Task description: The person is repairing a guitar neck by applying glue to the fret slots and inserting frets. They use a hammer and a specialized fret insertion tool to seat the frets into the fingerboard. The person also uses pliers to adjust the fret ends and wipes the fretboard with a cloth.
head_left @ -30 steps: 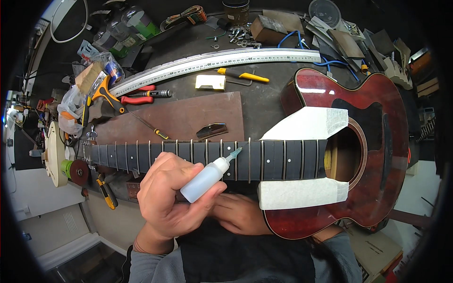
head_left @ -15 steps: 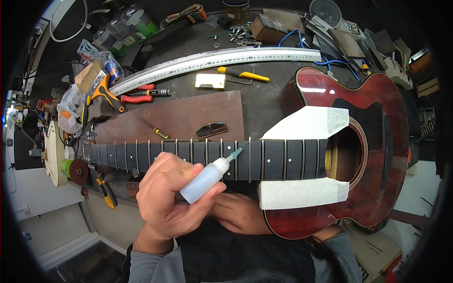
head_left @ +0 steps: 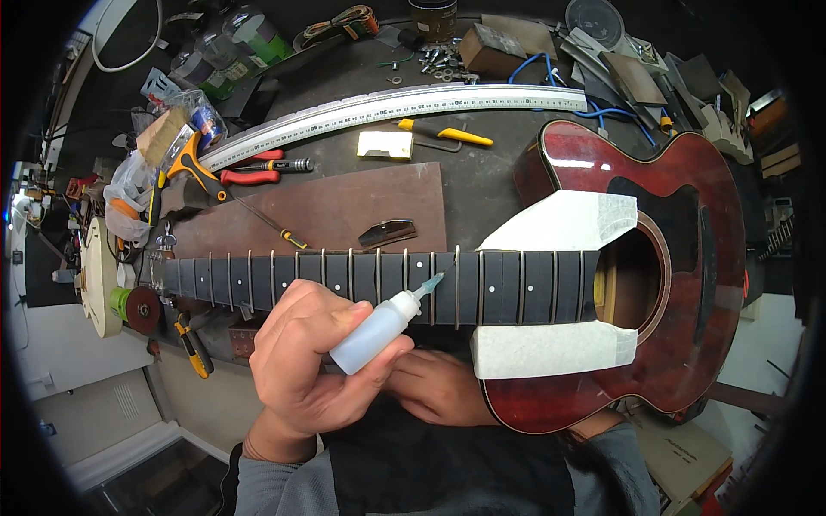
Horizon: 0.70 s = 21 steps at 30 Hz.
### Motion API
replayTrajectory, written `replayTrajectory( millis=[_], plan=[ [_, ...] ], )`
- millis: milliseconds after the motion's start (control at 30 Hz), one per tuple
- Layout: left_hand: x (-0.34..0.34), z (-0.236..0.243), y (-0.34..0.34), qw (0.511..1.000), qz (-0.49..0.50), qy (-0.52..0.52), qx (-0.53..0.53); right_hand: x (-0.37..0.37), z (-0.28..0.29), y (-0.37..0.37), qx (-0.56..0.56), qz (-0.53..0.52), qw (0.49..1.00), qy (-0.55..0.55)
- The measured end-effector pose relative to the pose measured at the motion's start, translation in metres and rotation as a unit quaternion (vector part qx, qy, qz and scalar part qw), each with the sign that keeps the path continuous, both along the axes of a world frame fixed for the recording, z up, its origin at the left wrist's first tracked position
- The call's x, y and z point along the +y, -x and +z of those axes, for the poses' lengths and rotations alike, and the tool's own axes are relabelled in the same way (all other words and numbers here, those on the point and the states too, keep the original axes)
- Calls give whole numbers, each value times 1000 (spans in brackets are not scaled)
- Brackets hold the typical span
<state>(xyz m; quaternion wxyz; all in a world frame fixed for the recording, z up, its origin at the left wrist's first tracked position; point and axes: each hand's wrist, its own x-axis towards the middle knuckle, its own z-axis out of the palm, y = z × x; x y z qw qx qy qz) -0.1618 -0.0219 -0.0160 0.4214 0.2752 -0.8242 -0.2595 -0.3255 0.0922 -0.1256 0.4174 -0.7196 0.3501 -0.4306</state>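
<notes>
My left hand (head_left: 303,361) is closed around a small translucent squeeze bottle (head_left: 372,337) with a white cap and a thin tapered needle tip (head_left: 433,282). The tip slants up and right, reaching a metal fret near the far edge of the dark fretboard (head_left: 538,288). The fretboard belongs to a stringless red acoustic guitar (head_left: 568,404) lying across in front of me. White masking sheets (head_left: 555,353) cover the top along both sides of the fretboard's end. Below the neck, my right hand (head_left: 447,389) rests beside the guitar body, its fingers mostly hidden.
Behind the neck lie a brown board (head_left: 344,202), a dark curved piece (head_left: 387,233), a screwdriver (head_left: 274,226) and a long ruler (head_left: 413,105). Red-handled pliers (head_left: 251,176) and a yellow-handled tool (head_left: 465,137) sit nearby. Bottles (head_left: 258,39) and loose hardware fill the far bench.
The needle tip has shifted slightly toward me along the fret. The guitar sits marginally higher in the picture. Both hands keep nearly the same pose.
</notes>
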Motion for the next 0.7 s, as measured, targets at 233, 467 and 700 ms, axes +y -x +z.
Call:
replayTrajectory(
  millis=[233, 467, 700],
  plan=[
    [2, 0, -1, 1000, 0, 3, 1, -1, 1, 0, -4, -7, 1000, 10],
    [5, 0, -3, 1000, -1, 3, 4, -1, 0, -2, -3, -14, 1000, 14],
    [6, 0, -5, 1000, -7, 5, 2, 0, 0, -3, -4, -24, 1000, 15]
  ],
)
